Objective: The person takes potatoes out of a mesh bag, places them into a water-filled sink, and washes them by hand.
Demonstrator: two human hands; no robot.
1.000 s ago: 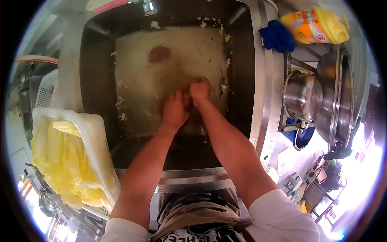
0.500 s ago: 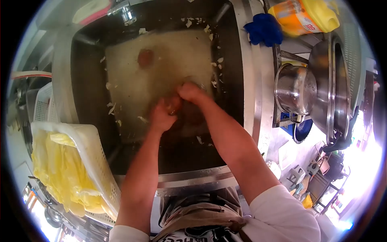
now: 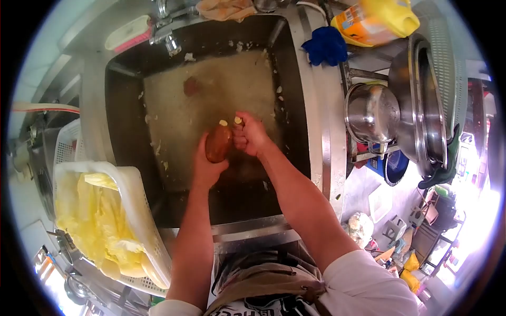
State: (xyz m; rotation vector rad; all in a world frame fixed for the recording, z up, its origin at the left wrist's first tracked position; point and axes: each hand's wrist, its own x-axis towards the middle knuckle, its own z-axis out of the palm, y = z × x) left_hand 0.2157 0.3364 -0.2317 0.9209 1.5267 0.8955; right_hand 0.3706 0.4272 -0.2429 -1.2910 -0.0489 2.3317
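Over the murky water of the sink, my left hand (image 3: 205, 164) is wrapped round a smooth, reddish-brown oblong root vegetable (image 3: 219, 145), whose exact kind I cannot make out. A small pale spot shows at its top end. Close beside it, my right hand (image 3: 252, 138) has its fingers curled in, with a small pale-ended piece (image 3: 237, 120) between thumb and forefinger; the rest of that piece is hidden. Farther back, another reddish lump (image 3: 191, 86) lies blurred under the water. Pale scraps float along the walls of the sink (image 3: 295, 142).
A white basket (image 3: 132, 210) of yellow leaves stands at the left edge. The tap (image 3: 169, 42) reaches over the back. To the right are a blue cloth-like item (image 3: 325, 46), a yellow-orange jug (image 3: 371, 23), a steel pot (image 3: 373, 113) and large steel basins (image 3: 416, 105).
The vegetable has come up out of the water in my left hand. My right hand has turned, and the pale piece now shows in it. The view has shifted slightly.
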